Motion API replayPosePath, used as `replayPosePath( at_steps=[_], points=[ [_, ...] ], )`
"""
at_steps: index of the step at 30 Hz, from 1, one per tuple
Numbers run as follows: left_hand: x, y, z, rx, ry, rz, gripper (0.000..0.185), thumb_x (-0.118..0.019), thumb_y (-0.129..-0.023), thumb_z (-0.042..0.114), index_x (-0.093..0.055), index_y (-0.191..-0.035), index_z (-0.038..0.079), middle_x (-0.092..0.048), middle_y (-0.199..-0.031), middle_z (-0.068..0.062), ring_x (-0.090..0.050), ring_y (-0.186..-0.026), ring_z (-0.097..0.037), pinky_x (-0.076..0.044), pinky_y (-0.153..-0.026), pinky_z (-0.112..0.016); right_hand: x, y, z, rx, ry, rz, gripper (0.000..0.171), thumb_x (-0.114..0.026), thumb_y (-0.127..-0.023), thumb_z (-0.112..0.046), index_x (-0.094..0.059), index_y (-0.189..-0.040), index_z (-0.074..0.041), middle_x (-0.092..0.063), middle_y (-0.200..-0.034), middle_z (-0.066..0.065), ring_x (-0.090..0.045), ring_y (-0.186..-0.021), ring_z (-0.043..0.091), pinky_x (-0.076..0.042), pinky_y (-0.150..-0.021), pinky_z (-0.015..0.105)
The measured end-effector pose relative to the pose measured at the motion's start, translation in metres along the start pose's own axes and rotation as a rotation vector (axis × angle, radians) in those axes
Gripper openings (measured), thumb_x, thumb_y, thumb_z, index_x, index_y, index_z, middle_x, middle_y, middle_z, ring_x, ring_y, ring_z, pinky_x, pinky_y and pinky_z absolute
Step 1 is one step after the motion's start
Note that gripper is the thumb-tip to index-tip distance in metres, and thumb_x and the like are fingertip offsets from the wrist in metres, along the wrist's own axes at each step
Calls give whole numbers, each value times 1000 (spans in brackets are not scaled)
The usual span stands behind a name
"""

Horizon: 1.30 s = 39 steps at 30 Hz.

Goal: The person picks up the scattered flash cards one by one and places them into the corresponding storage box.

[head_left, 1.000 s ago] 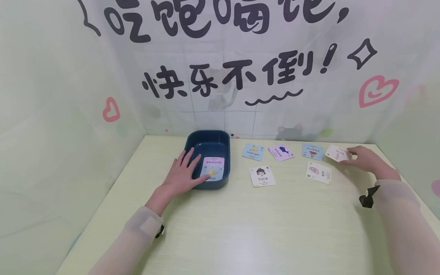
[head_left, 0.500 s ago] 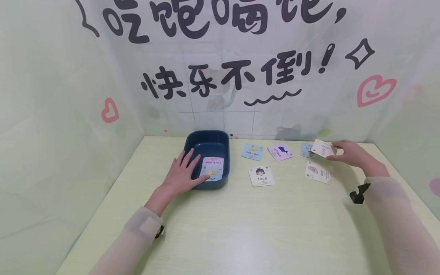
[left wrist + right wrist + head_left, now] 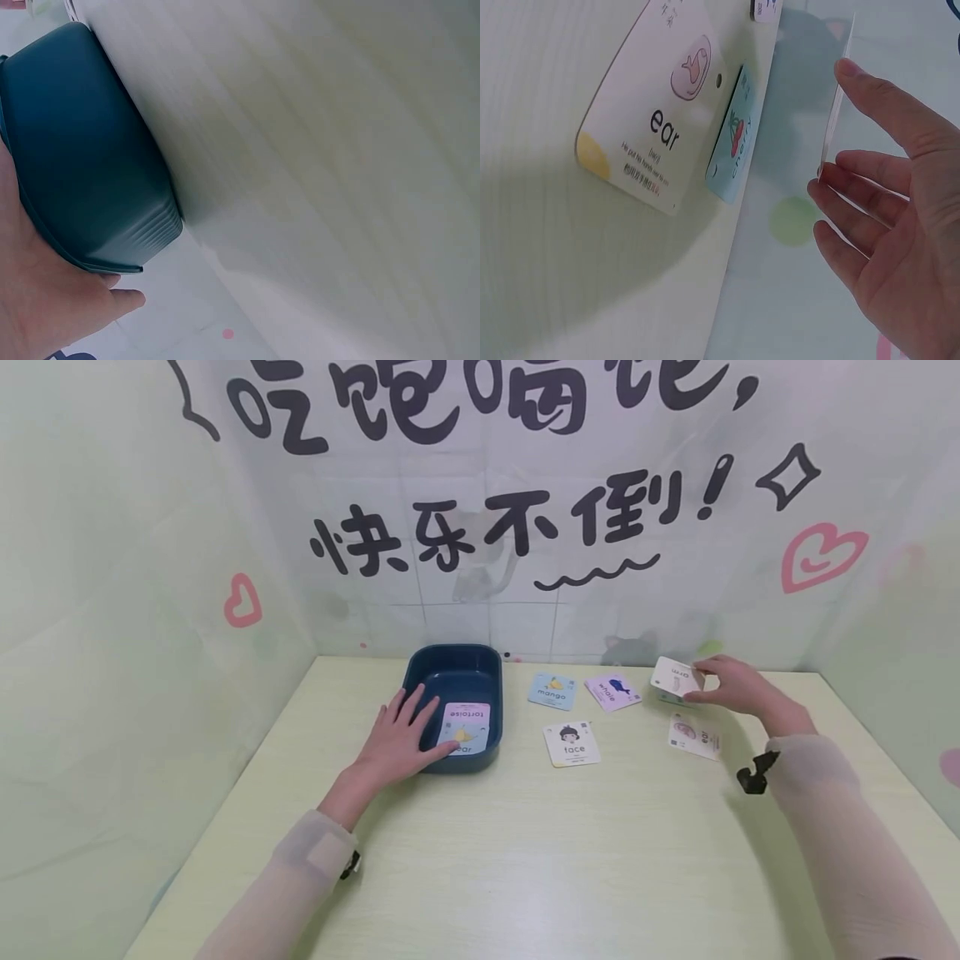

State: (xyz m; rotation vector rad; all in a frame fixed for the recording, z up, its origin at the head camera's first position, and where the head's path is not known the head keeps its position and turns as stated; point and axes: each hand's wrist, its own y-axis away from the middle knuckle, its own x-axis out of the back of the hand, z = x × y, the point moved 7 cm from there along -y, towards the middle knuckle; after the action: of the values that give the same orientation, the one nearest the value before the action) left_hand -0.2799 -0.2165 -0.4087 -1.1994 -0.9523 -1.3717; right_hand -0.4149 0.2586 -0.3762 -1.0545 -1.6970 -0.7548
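Card [image 3: 676, 677] pinched in your right hand [image 3: 731, 685], lifted off desk [image 3: 600, 860] | left hand [image 3: 397, 742] flat, fingers straight, steadying bin [image 3: 453, 673] rim | keep card level, carry it low.

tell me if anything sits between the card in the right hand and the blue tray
Nothing upright blocks it. The right hand holds the arm card above the table; only flat whale and mango cards lie beneath the route to the blue tray.
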Motion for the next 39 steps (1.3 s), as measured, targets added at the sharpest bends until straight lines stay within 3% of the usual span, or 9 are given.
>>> replayPosePath(
  at_steps=[24, 39],
  points=[
    [-2, -3, -1, 3, 0, -13, 92, -55, -89, 68, -27, -159, 14, -11, -169, -14, -8, -154, -44, -14, -122, -65, -9, -17, -43, 49, 4, -31, 72, -74, -89, -29, -45, -142, 11, -42, -145, 37, -41, -132, 54, -33, -110, 69],
    [-4, -2, -3, -5, 4, -1, 93, -56, -88, 68, -27, -159, 14, -12, -168, -15, -8, -154, -44, -15, -122, -65, -8, -21, -73, 120, 34, -6, 70, -77, -87, -30, -51, -138, 10, -51, -139, 33, -49, -129, 49, -39, -110, 62]
  ],
)
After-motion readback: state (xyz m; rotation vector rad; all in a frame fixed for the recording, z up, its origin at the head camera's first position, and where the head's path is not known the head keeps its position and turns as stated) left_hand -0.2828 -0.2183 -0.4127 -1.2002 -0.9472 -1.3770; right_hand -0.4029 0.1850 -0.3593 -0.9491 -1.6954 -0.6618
